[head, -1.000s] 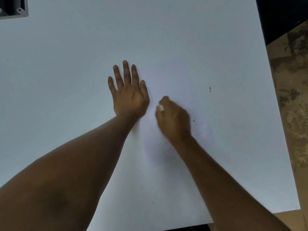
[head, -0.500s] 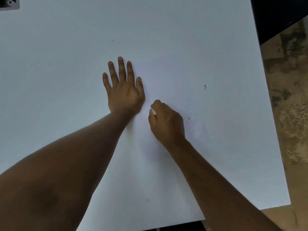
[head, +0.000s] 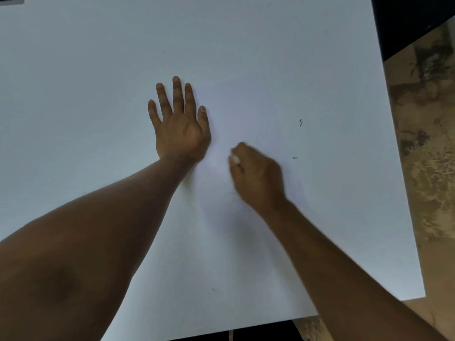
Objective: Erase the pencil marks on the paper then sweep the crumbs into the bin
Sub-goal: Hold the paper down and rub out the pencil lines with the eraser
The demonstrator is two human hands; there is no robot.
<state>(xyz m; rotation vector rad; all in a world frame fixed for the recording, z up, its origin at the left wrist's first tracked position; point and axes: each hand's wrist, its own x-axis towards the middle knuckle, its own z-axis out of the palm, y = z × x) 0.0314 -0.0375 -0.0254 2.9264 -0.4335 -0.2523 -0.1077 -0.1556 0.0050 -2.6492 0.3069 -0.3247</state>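
Note:
A white sheet of paper (head: 246, 107) lies on the white table, barely distinct from it. My left hand (head: 181, 126) rests flat on the sheet's left part, fingers spread. Just to its right, my right hand (head: 256, 173) is closed around a small white eraser (head: 235, 159) pressed against the paper. Two small dark crumbs or marks lie to the right: a curly one (head: 300, 123) and a short one (head: 294, 158). The bin is not clearly in view.
The white table (head: 73, 70) fills most of the view; its right edge (head: 394, 143) borders a mottled brown floor (head: 430, 156). A grey object (head: 11, 0) shows at the top left corner. A tiny speck (head: 163, 52) lies farther back.
My right hand with the eraser has shifted back and forth over the paper beside the left hand. The left hand stays flat in place.

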